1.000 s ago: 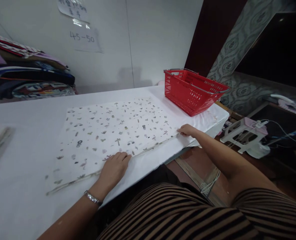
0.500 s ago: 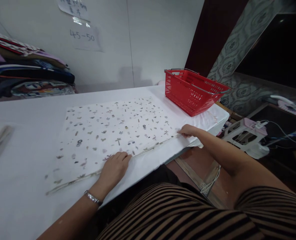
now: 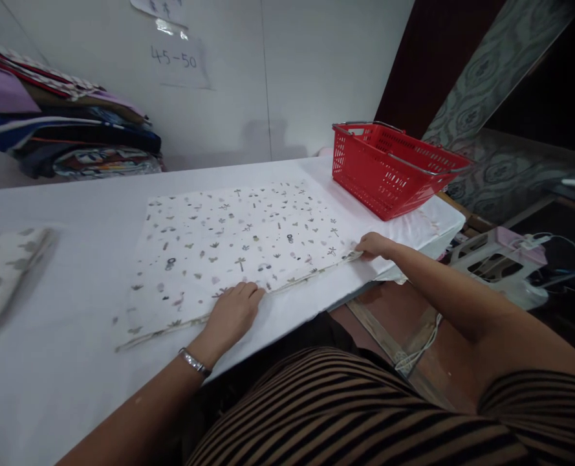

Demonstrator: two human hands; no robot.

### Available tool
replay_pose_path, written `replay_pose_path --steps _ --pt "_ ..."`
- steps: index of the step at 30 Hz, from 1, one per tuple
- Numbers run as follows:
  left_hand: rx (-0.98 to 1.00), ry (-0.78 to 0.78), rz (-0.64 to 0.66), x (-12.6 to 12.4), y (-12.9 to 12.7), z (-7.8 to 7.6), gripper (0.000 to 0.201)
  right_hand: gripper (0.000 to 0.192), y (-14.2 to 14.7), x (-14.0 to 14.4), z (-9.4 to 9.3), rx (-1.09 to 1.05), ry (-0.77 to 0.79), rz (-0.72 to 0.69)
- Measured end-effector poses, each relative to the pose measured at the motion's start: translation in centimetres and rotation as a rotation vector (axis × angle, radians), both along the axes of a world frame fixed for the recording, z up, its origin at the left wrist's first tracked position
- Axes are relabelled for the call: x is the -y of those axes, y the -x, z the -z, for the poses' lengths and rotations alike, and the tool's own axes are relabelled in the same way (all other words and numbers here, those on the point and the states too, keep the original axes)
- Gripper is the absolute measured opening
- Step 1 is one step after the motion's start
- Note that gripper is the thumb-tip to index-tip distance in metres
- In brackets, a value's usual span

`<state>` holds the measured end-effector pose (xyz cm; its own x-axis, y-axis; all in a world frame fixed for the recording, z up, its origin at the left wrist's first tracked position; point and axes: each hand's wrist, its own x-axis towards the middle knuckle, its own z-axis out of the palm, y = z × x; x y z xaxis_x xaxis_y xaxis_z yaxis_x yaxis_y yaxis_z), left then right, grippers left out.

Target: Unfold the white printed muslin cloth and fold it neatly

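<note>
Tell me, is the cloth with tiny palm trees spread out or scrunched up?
Spread out: the cloth lies flat and wide on the table, with the left hand and right hand at its near edge.

At centre, the printed sheet (image 3: 233, 243) looked like matt cloth; upper right, the basket (image 3: 372, 171) was smooth plastic with shiny metal handles (image 3: 433, 173).

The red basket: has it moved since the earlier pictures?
No; against the white-covered table, the basket sits in the same place; only the camera view shifted.
</note>
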<state>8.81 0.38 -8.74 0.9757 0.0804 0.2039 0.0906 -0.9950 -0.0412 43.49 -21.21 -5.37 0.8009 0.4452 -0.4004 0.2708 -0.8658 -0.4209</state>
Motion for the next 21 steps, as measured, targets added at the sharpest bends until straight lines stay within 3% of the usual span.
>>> replay_pose_path --steps 3,5,12,16,19,21 --pt "-0.059 0.026 0.010 0.3 -0.4 -0.2 0.029 0.009 -1.4 0.4 -0.4 0.012 -0.148 0.048" --pt "-0.081 0.045 0.021 0.7 -0.8 -0.3 0.030 0.005 -2.1 0.6 -0.2 0.085 -0.165 0.044" --pt "-0.112 0.033 0.045 1.7 -1.4 -0.3 0.028 0.010 -2.4 1.7 2.6 0.249 0.051 -0.056" --pt "-0.079 0.032 0.046 1.4 -1.2 0.2 0.028 0.010 -1.8 2.1 1.7 0.339 0.111 -0.117" --pt "-0.057 0.037 0.039 1.5 -1.1 0.4 0.025 0.014 0.7 0.9 0.5 0.539 0.046 -0.270" --pt "-0.042 0.049 0.039 1.8 -0.9 0.3 0.023 0.024 3.5 -0.7 0.4 0.684 -0.151 -0.464"
